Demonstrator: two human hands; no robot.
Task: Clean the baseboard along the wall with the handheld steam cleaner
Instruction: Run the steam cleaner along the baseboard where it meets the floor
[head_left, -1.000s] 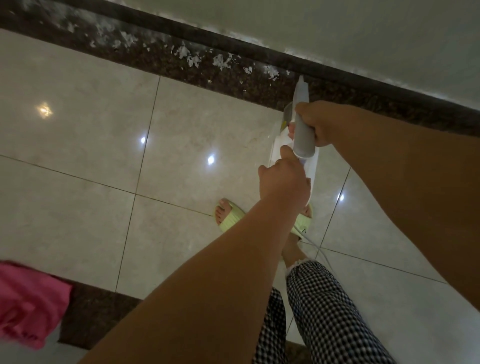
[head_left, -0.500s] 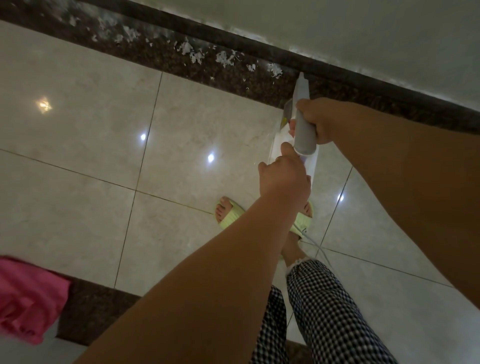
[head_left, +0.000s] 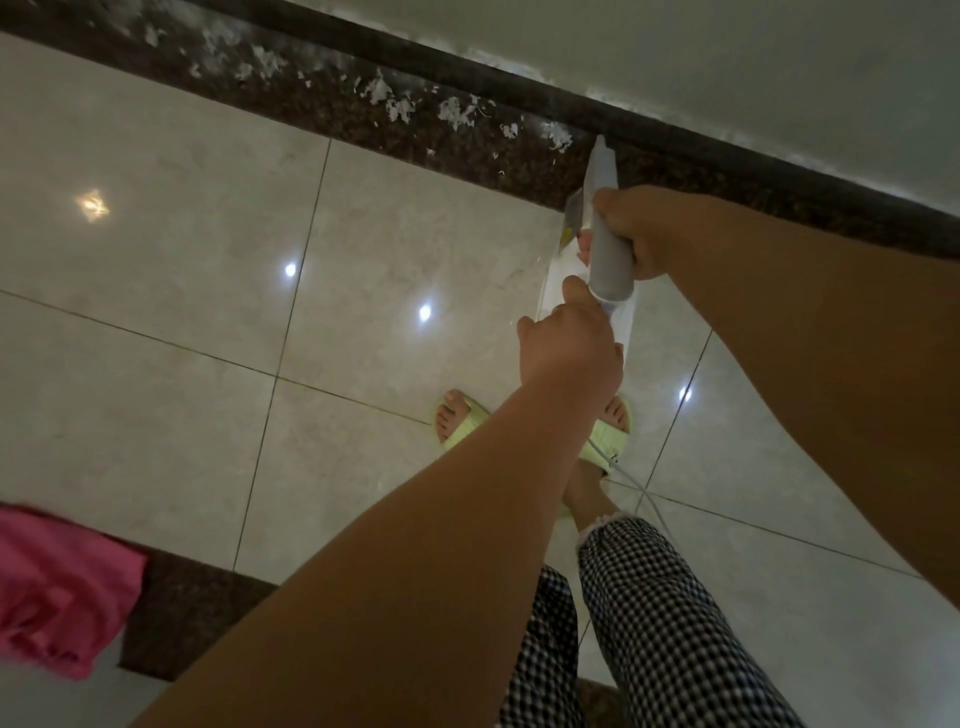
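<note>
My right hand (head_left: 641, 234) grips the steam cleaner (head_left: 605, 228), its long axis pointing at the baseboard (head_left: 727, 150) ahead; my left hand (head_left: 569, 348) clasps its rear end.

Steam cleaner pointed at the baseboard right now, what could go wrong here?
The cord trails across a sandal and might trip the feet. The left hand sits close behind the steam cleaner held by the right hand; heat could reach it. White flakes may scatter.
</note>
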